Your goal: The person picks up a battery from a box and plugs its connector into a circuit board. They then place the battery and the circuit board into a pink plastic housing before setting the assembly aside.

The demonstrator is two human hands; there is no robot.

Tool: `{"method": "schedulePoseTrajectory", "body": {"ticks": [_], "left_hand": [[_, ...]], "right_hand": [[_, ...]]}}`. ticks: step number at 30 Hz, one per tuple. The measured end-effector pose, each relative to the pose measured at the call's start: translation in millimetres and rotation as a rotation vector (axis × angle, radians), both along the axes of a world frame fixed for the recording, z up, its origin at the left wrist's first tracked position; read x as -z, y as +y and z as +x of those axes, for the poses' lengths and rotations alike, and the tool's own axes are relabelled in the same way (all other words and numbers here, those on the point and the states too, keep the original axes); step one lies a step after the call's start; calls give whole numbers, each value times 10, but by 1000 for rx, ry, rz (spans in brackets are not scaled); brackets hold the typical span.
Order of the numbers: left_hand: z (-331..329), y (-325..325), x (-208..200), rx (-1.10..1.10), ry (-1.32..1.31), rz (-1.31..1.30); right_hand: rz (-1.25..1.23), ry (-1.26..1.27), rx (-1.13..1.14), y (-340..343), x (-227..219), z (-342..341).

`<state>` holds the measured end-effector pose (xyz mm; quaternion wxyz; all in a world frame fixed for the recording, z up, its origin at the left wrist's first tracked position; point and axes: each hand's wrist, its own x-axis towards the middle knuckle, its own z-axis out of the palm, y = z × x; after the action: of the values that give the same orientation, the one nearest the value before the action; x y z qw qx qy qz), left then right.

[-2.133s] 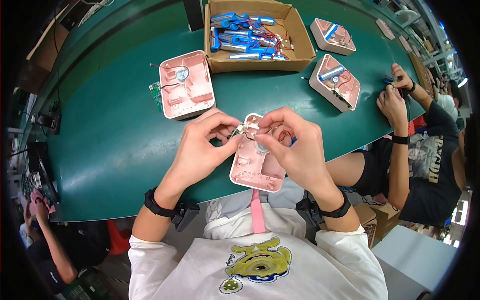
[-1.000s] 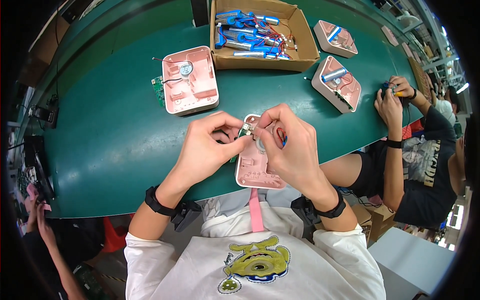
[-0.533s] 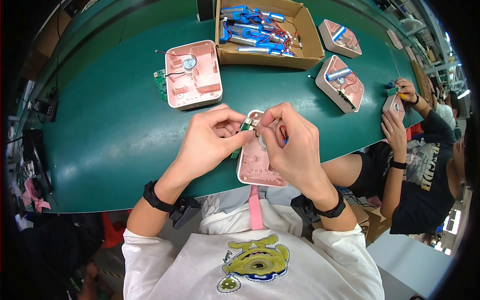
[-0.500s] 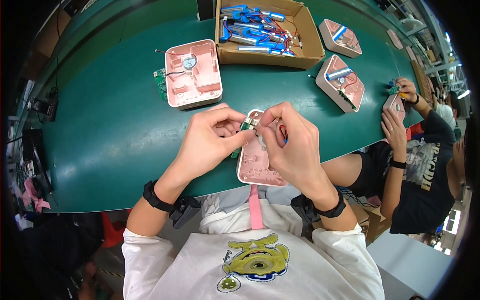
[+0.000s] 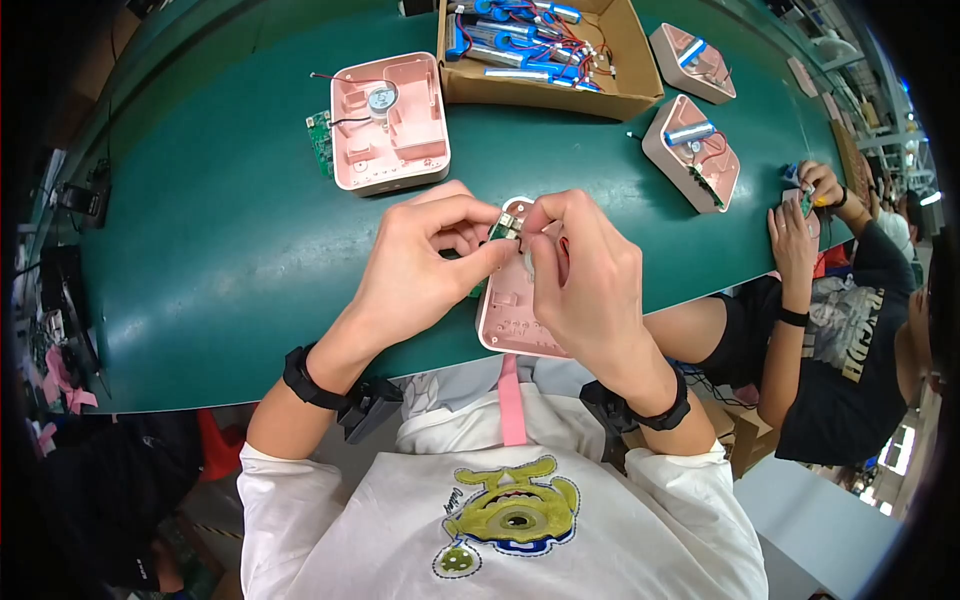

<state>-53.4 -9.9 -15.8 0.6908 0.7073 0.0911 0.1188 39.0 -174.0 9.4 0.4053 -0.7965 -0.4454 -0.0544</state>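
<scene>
A pink plastic housing (image 5: 512,318) lies open at the table's near edge, under both my hands. My left hand (image 5: 412,250) pinches a small green circuit board (image 5: 505,227) with pale sockets, over the housing's far left part. Close against the board, my right hand (image 5: 592,280) has thumb and forefinger pressed together. What those fingertips hold is too small and hidden to make out. A bit of red wire (image 5: 564,246) shows beside my right fingers. My right hand covers much of the housing's right side.
Another pink housing (image 5: 425,165) with a speaker and attached board stands at the far left. A cardboard box (image 5: 560,98) of blue batteries sits at the back. Two battery-fitted housings (image 5: 655,150) (image 5: 690,85) stand to the right. At far right, a co-worker's hands (image 5: 795,235) handle similar parts.
The whole view has shifted slightly, so the near table edge sits higher. My hands stay together at the board, with small fingertip movements. The co-worker's hands have moved closer together.
</scene>
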Motion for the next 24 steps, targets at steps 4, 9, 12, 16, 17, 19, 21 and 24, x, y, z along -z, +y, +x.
{"method": "schedulePoseTrajectory", "body": {"ticks": [4,9,12,16,17,19,21,24], "left_hand": [[-16,-8,13,-1,-45,22],[-11,7,31,1,-73,-4],[-16,24,41,25,-76,-43],[12,33,30,25,-97,-40],[12,29,34,26,-97,-41],[17,18,49,-5,-76,12],[5,25,48,-30,-67,40],[-6,34,33,-59,5,37]], "right_hand": [[-14,-11,6,2,24,-38],[-16,10,27,32,26,-57],[-13,-5,38,54,34,-72],[-12,-51,49,76,55,-57],[-9,-66,49,82,62,-43],[-8,-84,52,70,29,-15],[-13,49,-3,27,-120,62],[40,226,-4,-110,-355,213]]}}
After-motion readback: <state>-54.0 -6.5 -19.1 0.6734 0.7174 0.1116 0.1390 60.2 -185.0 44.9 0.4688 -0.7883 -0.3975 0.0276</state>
